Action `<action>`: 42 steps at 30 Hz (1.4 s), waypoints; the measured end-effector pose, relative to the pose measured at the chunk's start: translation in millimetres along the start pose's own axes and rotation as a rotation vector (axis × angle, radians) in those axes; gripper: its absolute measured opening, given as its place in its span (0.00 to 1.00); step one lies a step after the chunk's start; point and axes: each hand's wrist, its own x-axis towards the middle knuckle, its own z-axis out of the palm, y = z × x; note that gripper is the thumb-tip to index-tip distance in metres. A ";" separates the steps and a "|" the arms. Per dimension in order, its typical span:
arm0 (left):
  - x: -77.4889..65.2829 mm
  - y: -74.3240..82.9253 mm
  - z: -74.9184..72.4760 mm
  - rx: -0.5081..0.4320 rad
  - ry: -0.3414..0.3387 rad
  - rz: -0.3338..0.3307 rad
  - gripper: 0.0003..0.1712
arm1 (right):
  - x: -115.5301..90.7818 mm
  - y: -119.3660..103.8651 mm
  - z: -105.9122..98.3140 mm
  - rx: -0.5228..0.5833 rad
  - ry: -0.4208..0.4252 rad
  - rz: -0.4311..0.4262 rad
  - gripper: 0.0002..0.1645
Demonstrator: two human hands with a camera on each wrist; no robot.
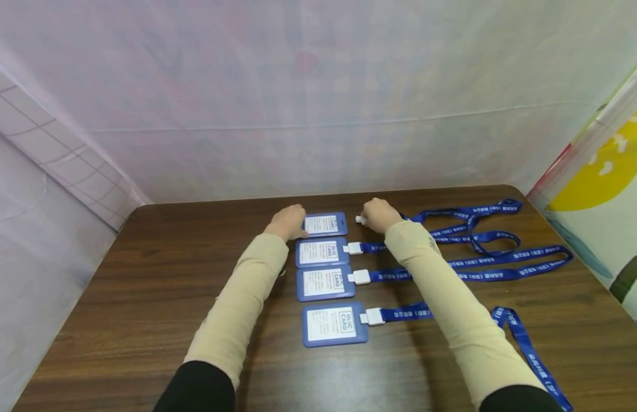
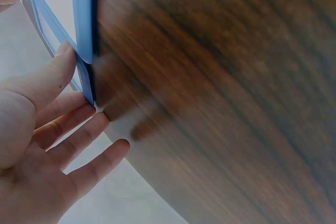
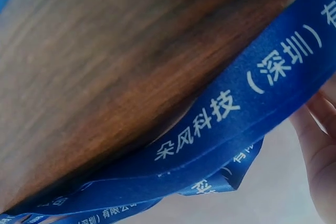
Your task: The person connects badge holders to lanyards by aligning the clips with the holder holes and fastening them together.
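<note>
At the far end of a column of blue ID card holders, my left hand (image 1: 288, 222) holds the farthest card holder (image 1: 322, 224) by its left end. In the left wrist view, the thumb (image 2: 63, 59) is at one edge and the fingertips are at the other. My right hand (image 1: 380, 215) grips a blue lanyard near its white clip (image 1: 360, 220), a short gap from that holder's slotted end. In the right wrist view, the printed lanyard strap (image 3: 210, 114) runs from the fingers, partly covering them.
Three nearer card holders (image 1: 321, 253), (image 1: 325, 282), (image 1: 335, 324) have white clips (image 1: 355, 248) and blue lanyards at their right ends. Looped straps (image 1: 503, 269) spread over the table's right side. The wooden table (image 1: 158, 286) ends at a pale curtain (image 1: 308, 154).
</note>
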 end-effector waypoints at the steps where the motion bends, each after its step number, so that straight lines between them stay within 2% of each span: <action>1: 0.2 0.1 -0.2 0.000 0.000 0.000 0.22 | -0.4 0.0 0.2 0.002 0.005 -0.002 0.08; 6: 0.0 -0.5 -0.1 0.000 -0.001 -0.001 0.23 | -1.7 0.3 1.8 0.021 0.016 -0.008 0.07; 11: -0.6 -0.2 0.0 -0.005 -0.002 -0.004 0.23 | -3.0 0.4 3.3 0.013 0.020 -0.040 0.10; 26: 0.8 -1.4 1.6 0.016 -0.001 0.009 0.23 | -5.3 -3.9 1.1 -0.085 0.049 -0.178 0.12; 33: -0.9 0.8 0.4 0.010 -0.003 0.002 0.22 | -8.0 -7.2 -1.2 -0.139 0.068 -0.239 0.08; 42: -0.7 2.4 0.7 0.007 -0.003 -0.005 0.23 | -6.0 -4.2 1.6 -0.139 0.055 -0.232 0.10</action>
